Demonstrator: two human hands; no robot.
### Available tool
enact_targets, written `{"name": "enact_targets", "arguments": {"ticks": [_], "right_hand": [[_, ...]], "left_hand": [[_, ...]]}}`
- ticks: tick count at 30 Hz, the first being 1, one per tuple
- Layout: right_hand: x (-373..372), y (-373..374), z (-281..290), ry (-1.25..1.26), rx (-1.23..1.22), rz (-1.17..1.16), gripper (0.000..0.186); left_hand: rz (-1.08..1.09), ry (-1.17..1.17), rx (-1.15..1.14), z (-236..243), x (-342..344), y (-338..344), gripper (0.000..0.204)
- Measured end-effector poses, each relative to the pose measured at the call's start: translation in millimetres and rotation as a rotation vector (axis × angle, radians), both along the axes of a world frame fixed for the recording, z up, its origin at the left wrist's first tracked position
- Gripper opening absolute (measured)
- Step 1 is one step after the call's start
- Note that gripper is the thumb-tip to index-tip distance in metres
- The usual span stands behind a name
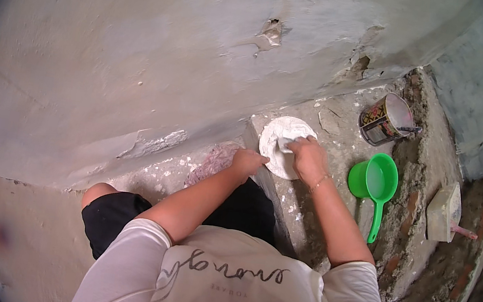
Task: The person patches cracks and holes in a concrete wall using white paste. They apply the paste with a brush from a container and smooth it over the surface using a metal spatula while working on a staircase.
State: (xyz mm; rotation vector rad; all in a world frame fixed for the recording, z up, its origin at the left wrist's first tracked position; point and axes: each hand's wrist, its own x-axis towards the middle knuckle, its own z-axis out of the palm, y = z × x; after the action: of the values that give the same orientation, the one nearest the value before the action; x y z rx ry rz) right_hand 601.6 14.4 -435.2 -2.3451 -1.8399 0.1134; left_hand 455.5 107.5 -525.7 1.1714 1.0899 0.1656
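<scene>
A round white plate [277,171] with thick white paste [287,126] in it rests on the rough concrete step in front of me. My left hand [248,163] pinches the plate's near-left rim between thumb and fingers. Over the plate, my right hand [308,157] is closed on a small flat scraper [284,145], whose pale blade dips into the paste. The scraper's handle is mostly hidden by my fingers. Beside my left wrist lies a crumpled pinkish mesh-like bundle [213,164].
A green dipper [360,179] with whitish liquid stands right of my right forearm. Behind it is a patterned paint can [375,125] with a dark-handled tool in it. A pale block-shaped brush [444,211] with a pink handle lies farther right. A patched grey wall [145,45] rises ahead.
</scene>
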Motion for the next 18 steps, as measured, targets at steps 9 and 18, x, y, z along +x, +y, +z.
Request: {"name": "enact_targets", "arguments": {"ticks": [9,18], "right_hand": [[2,15,-3,0.095,0.184,-0.024,0.027],[-3,-12,8,0.130,0.066,-0.072,0.028]], "left_hand": [[0.015,-0.054,-0.123,-5,-9,-13,0.021],[-0.009,-0.048,-0.107,-7,-16,-6,0.022]]}}
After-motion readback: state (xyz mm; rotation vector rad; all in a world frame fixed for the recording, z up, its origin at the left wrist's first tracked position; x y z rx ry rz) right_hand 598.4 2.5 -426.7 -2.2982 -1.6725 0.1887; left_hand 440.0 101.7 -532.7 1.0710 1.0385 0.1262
